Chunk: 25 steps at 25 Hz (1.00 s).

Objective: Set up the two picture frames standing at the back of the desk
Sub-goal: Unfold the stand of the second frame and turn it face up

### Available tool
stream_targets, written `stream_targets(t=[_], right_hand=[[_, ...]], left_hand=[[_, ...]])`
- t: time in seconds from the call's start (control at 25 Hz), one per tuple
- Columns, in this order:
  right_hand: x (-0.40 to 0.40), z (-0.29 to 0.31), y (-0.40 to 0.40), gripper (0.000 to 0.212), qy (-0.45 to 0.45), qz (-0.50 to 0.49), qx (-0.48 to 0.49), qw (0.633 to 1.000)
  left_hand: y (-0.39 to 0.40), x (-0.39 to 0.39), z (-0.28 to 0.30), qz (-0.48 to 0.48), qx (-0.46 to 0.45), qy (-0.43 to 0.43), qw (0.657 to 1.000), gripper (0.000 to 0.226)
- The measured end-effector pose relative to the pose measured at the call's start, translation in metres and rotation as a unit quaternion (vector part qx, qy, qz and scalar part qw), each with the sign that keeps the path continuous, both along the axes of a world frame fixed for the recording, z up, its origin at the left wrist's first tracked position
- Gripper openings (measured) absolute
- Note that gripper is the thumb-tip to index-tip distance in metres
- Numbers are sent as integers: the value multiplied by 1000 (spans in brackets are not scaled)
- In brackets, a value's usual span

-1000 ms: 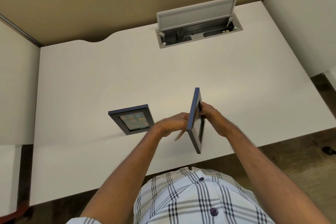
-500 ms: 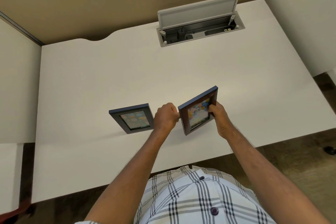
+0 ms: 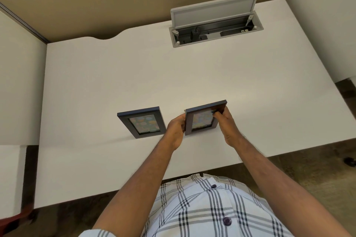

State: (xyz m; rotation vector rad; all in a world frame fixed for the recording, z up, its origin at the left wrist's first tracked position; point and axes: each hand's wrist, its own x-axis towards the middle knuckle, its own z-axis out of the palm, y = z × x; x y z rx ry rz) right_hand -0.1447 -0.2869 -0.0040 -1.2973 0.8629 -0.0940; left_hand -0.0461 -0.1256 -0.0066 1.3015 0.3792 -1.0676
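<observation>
Two frames are on the white tabletop (image 3: pixel 192 75), both in its front half and well short of the back edge. The left frame (image 3: pixel 142 122) lies by itself, picture up, about midway between the left and right edges, with nothing touching it. The right frame (image 3: pixel 204 117) sits just beside it, apart by a narrow gap, and is gripped from both sides: the left hand (image 3: pixel 176 127) closes on its left edge with the fingers curled behind, and the right hand (image 3: pixel 224 121) clamps its right edge, fingertips (image 3: pixel 216 114) over the front near the upper right corner. This frame is tipped with its picture facing the person; its lower edge seems to be near or on the tabletop, but the angle makes that hard to judge. A small light tab shows at its upper left corner.

Behind the frames a broad bare stretch of tabletop runs to the back edge. One cable box (image 3: pixel 215 31) is sunk into the surface near the back edge, right of centre, its lid (image 3: pixel 213 10) propped up. The back edge has one curved notch toward the back left corner. Tan panels rise along the back, white ones at the left and right edges. Room is open to the right of the held frame as far as the right edge, and to the left of the lying frame as well
</observation>
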Motion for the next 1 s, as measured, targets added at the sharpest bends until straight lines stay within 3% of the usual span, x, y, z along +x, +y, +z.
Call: stream_targets(t=[0.64, 0.84, 0.92, 1.0], right_hand=[[17, -2, 1, 36, 8, 87, -35, 996], [8, -3, 5, 46, 45, 61, -51, 996], [2, -3, 5, 51, 74, 40, -71, 994], [-8, -9, 8, 46, 118, 3, -87, 989]], left_hand=[[0, 7, -6, 98, 54, 10, 994, 25], [4, -5, -5, 94, 84, 6, 992, 30], [13, -17, -6, 61, 126, 0, 990, 43], [25, -29, -9, 41, 149, -24, 988, 46]])
